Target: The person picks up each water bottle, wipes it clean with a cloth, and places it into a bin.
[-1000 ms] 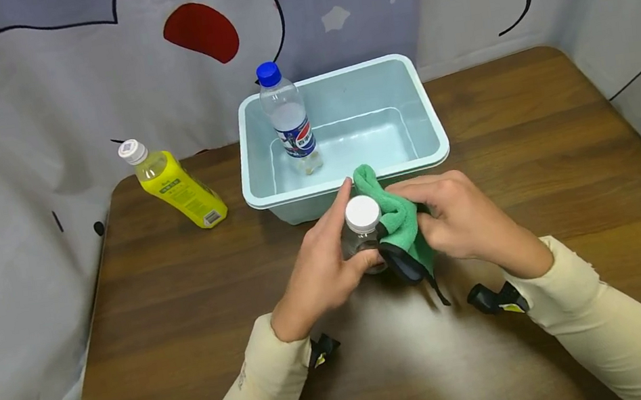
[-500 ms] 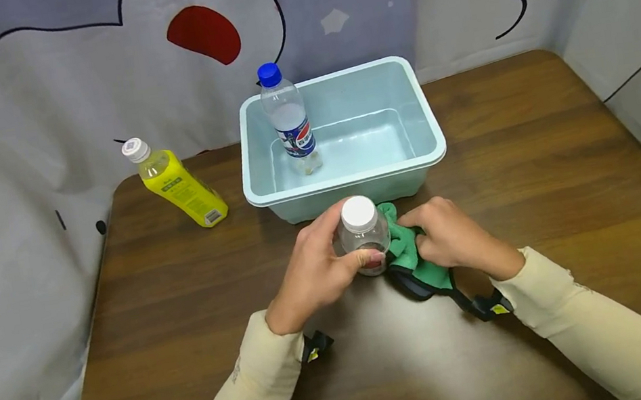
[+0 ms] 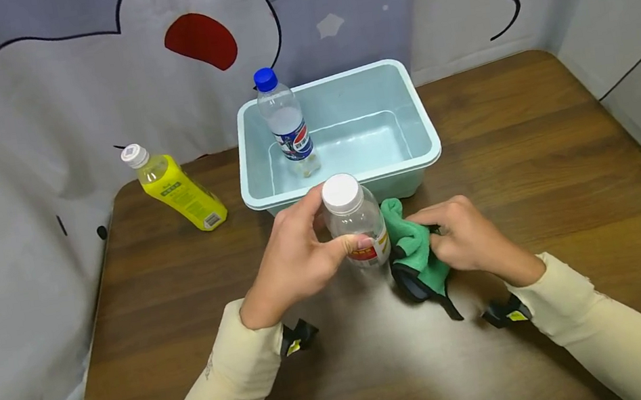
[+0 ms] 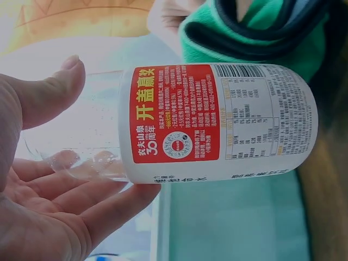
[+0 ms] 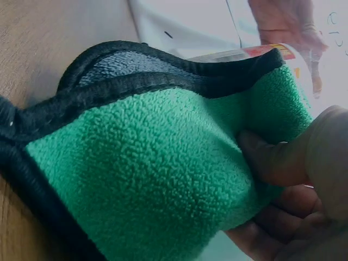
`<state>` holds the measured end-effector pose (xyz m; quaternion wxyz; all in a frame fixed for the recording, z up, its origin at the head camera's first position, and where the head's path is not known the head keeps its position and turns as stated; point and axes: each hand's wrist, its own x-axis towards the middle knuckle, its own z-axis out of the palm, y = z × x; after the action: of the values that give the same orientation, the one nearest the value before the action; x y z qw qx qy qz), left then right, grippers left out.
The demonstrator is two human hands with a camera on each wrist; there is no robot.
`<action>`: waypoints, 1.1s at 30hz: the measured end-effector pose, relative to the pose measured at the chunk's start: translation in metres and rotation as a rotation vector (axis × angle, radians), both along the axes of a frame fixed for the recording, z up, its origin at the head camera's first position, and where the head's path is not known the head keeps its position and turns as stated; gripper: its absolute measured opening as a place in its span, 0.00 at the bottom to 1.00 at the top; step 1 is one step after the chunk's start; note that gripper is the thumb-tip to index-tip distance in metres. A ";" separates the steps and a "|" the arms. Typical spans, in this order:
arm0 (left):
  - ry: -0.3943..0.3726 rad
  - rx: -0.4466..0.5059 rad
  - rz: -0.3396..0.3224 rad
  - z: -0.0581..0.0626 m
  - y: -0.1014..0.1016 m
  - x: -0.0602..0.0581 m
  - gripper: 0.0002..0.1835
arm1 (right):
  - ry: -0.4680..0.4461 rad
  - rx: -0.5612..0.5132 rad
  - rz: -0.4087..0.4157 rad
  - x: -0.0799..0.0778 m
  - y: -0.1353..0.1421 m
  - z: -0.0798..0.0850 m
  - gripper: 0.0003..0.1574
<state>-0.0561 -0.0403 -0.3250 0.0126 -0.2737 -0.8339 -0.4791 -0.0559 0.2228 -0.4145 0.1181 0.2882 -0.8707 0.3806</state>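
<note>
A clear plastic bottle (image 3: pixel 355 219) with a white cap and a red-and-white label is held by my left hand (image 3: pixel 298 252), thumb in front and fingers behind. In the left wrist view the label (image 4: pixel 179 117) faces the camera, and the bottle (image 4: pixel 103 130) looks see-through above it. My right hand (image 3: pixel 465 234) pinches a green cloth (image 3: pixel 415 241) with black edging, close against the bottle's right side. In the right wrist view the thumb presses into the folded cloth (image 5: pixel 157 163), whose other face is grey.
Behind the hands stands a pale blue basin (image 3: pixel 408 164) with a blue-capped Pepsi bottle (image 3: pixel 291 132) upright at its left. A yellow-labelled bottle (image 3: pixel 184 195) with a white cap stands further left on the wooden table (image 3: pixel 511 153). A printed curtain (image 3: pixel 38 116) hangs behind.
The clear bottle has risen a little and shifted left in my left hand, with more of its label showing. My right hand and the cloth dipped lower, staying by the bottle's right side.
</note>
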 end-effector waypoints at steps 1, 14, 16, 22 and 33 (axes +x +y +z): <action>-0.006 0.002 -0.001 0.004 0.000 -0.001 0.36 | 0.008 -0.007 -0.001 0.000 0.001 0.000 0.33; -0.003 -0.022 -0.011 0.032 0.000 -0.006 0.36 | 0.086 -0.053 0.014 0.002 0.005 0.003 0.30; -0.006 -0.022 -0.008 0.033 0.001 -0.005 0.36 | 0.088 -0.059 0.016 0.002 0.005 0.003 0.30; 0.008 -0.036 0.003 0.040 0.003 -0.005 0.36 | 0.072 -0.086 0.024 0.002 0.006 0.005 0.29; 0.031 -0.005 -0.006 0.054 0.002 -0.012 0.36 | 0.049 -0.077 0.022 0.001 0.007 0.007 0.27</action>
<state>-0.0679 -0.0388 -0.2715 0.0231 -0.2837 -0.8340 -0.4727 -0.0553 0.2296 -0.4073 0.1461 0.3023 -0.8491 0.4078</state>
